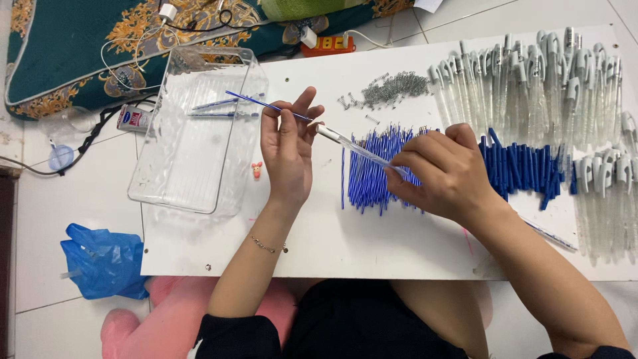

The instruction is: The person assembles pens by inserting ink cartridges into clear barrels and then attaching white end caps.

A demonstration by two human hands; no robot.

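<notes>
Here the blue refill (266, 104) sits pinched in the left hand (287, 149).

Clear plastic tray (174, 174) on board's left end, few blue refills inside near its far edge. Small pile of metal springs (389, 90) near board's far edge. Tiny red figure (256, 170) just beside tray's right wall. Off board's near-left corner, blue plastic bag (103, 259) on floor tiles. Orange power strip (329, 44) beyond far edge, against teal patterned cushion (63, 53).
</notes>
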